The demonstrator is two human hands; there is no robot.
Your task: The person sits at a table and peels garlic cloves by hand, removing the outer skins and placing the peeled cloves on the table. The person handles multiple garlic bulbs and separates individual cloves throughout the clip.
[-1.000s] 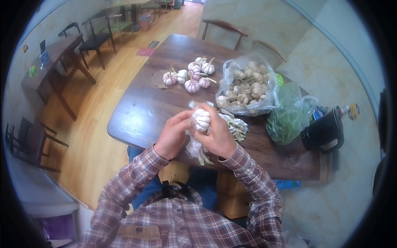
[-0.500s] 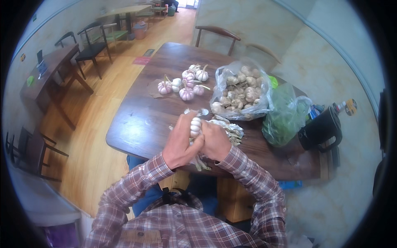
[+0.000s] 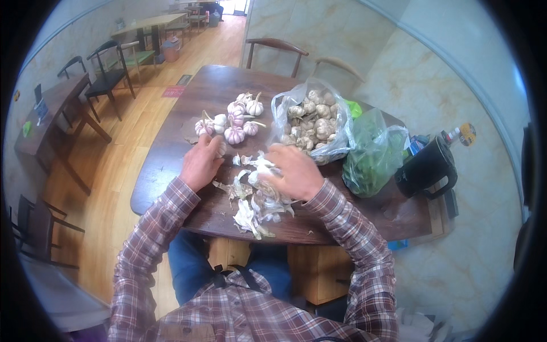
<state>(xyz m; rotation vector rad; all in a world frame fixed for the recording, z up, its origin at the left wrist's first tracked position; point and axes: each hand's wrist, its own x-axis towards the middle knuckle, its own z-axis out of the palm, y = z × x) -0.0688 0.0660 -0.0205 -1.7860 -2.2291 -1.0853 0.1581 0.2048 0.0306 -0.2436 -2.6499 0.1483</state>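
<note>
My left hand [image 3: 199, 165] is closed round a peeled-down garlic bulb [image 3: 221, 149], just short of a cluster of cleaned garlic bulbs [image 3: 234, 134], pinkish-white with short stems. To its right, my right hand [image 3: 296, 172] has its fingers curled over white garlic skin [image 3: 264, 166] at the top of a heap of loose peelings [image 3: 246, 216]; its fingertips are partly hidden. Beyond the right hand stands a clear plastic bag [image 3: 342, 137] full of unpeeled, soil-stained garlic bulbs [image 3: 322, 126].
A green-tinted bag of leafy greens [image 3: 373, 162] and a black electric kettle [image 3: 427, 168] stand at the right of the dark wooden table [image 3: 165, 171]. A chair [image 3: 277, 45] is at the far side. A side table [image 3: 62, 108] and more chairs stand to the left.
My hands have come apart. The left has gone forward and left with the bulb toward the cluster; the right has moved over the peelings, uncovering more of the heap.
</note>
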